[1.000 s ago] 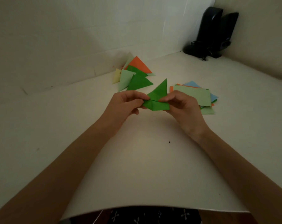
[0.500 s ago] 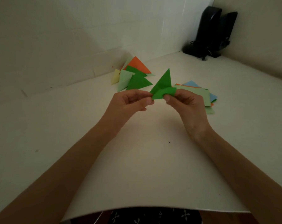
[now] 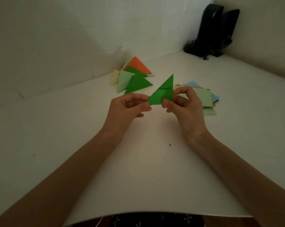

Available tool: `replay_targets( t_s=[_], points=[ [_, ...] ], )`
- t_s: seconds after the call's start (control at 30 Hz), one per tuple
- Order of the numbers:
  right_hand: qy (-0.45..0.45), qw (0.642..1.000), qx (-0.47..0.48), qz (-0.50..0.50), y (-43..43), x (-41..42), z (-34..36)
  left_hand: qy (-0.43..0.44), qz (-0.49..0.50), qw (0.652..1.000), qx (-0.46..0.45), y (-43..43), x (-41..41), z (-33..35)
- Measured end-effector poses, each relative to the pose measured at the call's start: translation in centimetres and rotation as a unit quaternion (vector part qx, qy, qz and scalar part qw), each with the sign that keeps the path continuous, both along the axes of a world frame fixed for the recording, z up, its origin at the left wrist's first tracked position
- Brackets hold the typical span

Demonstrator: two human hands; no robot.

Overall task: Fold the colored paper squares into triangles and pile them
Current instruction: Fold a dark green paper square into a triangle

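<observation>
Left hand (image 3: pixel 127 107) and right hand (image 3: pixel 186 108), raised close together, each in a pinching grip.

Parts in view: two hands, two forearms, one strip of clothing.

Left hand (image 3: pixel 128 108): bare; the visible thumbnail is trimmed short.

Right hand (image 3: pixel 187 110): bare; the visible thumbnail is likewise short.

Left forearm (image 3: pixel 65 177): uncovered along its whole visible length, reaching the frame edge at 7 o'clock.

Right forearm (image 3: pixel 236 169): uncovered along its whole visible length, reaching the frame edge at 5 o'clock.

Dark garment (image 3: pixel 138 222): a narrow band at 6 o'clock along the bottom edge. The fabric is black or near black, printed with small white cross-shaped or floral motifs set well apart. Garment type cannot be determined
</observation>
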State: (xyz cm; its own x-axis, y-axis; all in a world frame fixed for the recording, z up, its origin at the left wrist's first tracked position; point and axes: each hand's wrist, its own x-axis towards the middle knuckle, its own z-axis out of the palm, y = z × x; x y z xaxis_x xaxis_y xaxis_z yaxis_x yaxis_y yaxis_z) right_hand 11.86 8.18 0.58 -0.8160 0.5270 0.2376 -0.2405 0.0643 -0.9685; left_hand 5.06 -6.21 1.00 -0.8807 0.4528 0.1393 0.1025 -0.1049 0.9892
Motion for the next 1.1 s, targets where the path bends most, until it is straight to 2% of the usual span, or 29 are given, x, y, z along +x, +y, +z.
replay_targets(
  t_s=[0.13, 0.23, 0.3, 0.37, 0.47, 0.6, 0.7, 0.87, 0.97, 1.1],
  points=[
    [-0.019, 0.999, 0.026, -0.002, 0.0, 0.1, 0.1, 0.03, 0.021, 0.998, -0.043, 0.0, -0.1, -0.1],
    [-0.038, 0.998, 0.049, -0.019, -0.1, 0.1, 0.0, 0.118, 0.057, 0.985, -0.117, 0.1, -0.1, -0.4],
    [-0.083, 0.987, 0.133, -0.043, -0.2, 0.1, -0.3, 0.183, 0.079, 0.961, -0.189, 0.2, 0.0, -0.8],
    [-0.131, 0.958, 0.249, -0.061, -0.1, 0.1, -0.8, 0.218, 0.083, 0.941, -0.247, 0.2, 0.1, -1.2],
    [-0.175, 0.913, 0.362, -0.071, 0.1, -0.1, -1.4, 0.241, 0.081, 0.915, -0.311, 0.4, 0.4, -1.5],
    [-0.202, 0.829, 0.509, -0.114, 0.3, -0.2, -1.6, 0.302, 0.096, 0.854, -0.413, 0.6, 0.1, -1.8],
    [-0.21, 0.833, 0.504, -0.093, 0.4, -0.2, -1.3, 0.354, 0.068, 0.831, -0.424, 0.4, 0.0, -1.7],
    [-0.283, 0.824, 0.489, -0.045, 0.4, -0.7, -1.1, 0.515, -0.019, 0.71, -0.479, -1.3, 0.7, -1.7],
    [-0.303, 0.821, 0.483, -0.025, 0.8, -0.7, -0.9, 0.535, -0.064, 0.691, -0.482, -2.8, 0.3, -2.0],
    [-0.312, 0.828, 0.465, -0.012, 2.7, -0.7, -0.7, 0.534, -0.103, 0.687, -0.482, -4.2, -0.4, -1.8]
  ],
)
